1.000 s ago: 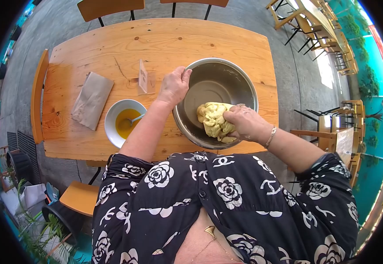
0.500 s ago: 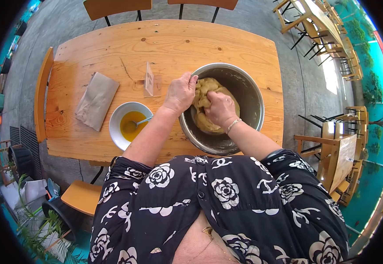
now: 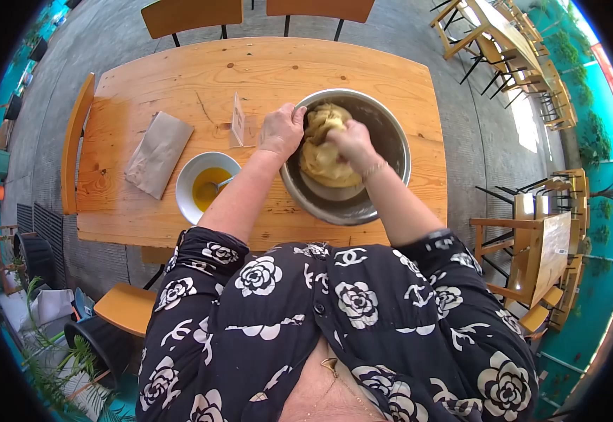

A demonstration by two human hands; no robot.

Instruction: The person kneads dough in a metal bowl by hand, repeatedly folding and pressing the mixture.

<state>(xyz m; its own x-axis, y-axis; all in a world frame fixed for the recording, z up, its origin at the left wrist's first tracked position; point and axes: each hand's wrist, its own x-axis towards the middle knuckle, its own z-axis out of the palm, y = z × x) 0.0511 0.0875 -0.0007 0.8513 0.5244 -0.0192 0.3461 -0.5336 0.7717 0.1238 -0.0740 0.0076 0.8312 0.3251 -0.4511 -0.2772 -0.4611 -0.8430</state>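
A wide metal bowl (image 3: 389,158) stands on the wooden table, with a lump of yellow dough (image 3: 326,169) inside against its left part. My left hand (image 3: 282,131) grips the bowl's left rim, thumb over the edge. Inside the bowl, my right hand (image 3: 354,146) is closed on the upper part of the dough, which looks pulled and folded there. Motion smears the right hand a little, and its fingertips are partly hidden. To the left of my left forearm is a white bowl (image 3: 188,184) holding yellow liquid (image 3: 210,179) and a metal spoon or fork (image 3: 222,184).
Folded brown paper (image 3: 157,153) lies at the left of the wooden table (image 3: 320,63). A clear upright sign holder (image 3: 239,121) stands near my left hand. Chairs (image 3: 192,18) surround the table, and other tables (image 3: 552,257) stand to the right.
My right hand has drawn up out of the dough's middle, pulling a portion of it. My left hand stays on the rim. The whole view has shifted slightly.
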